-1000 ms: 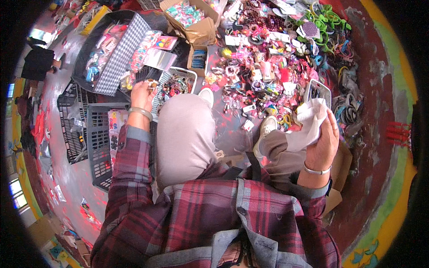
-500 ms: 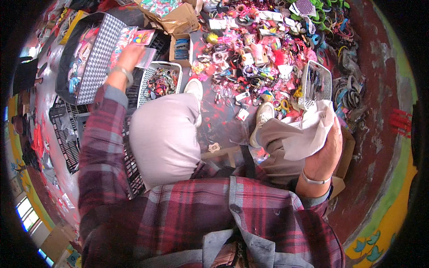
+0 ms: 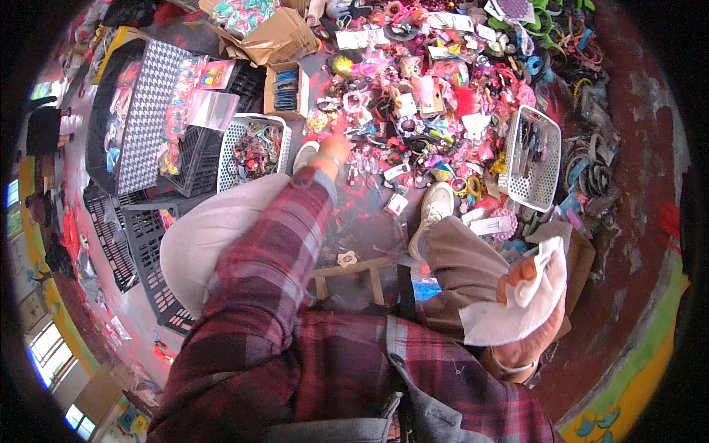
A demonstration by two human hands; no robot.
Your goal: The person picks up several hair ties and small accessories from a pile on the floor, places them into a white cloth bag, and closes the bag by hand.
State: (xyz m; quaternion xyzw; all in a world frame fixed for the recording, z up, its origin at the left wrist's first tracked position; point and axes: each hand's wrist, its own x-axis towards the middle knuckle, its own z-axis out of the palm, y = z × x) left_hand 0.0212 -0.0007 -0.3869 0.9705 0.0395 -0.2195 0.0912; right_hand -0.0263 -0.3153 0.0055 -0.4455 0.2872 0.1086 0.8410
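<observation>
My left hand [image 3: 337, 142] reaches forward in a red plaid sleeve to the near edge of a big pile of colourful hair accessories [image 3: 428, 81] on the floor. Its fingers rest among small clips, and I cannot tell if they grip one. My right hand [image 3: 526, 310] is low by my right knee, closed on a crumpled white cloth [image 3: 521, 306]. A white mesh basket [image 3: 230, 151] with hair ties stands just left of my left hand. A second white basket [image 3: 546, 184] holding dark items stands beyond my right hand.
A small cardboard box [image 3: 301, 88] of blue items and a larger open cardboard box [image 3: 284, 40] sit at the back. Black plastic crates [image 3: 133, 244] and a houndstooth-patterned tray [image 3: 144, 125] lie to the left. My white shoes [image 3: 432, 210] rest on the red floor beside a small wooden stool [image 3: 354, 269].
My left hand swung right from the crates and left basket over to the pile. My right hand drew back toward my knee, still with the cloth, away from the right basket.
</observation>
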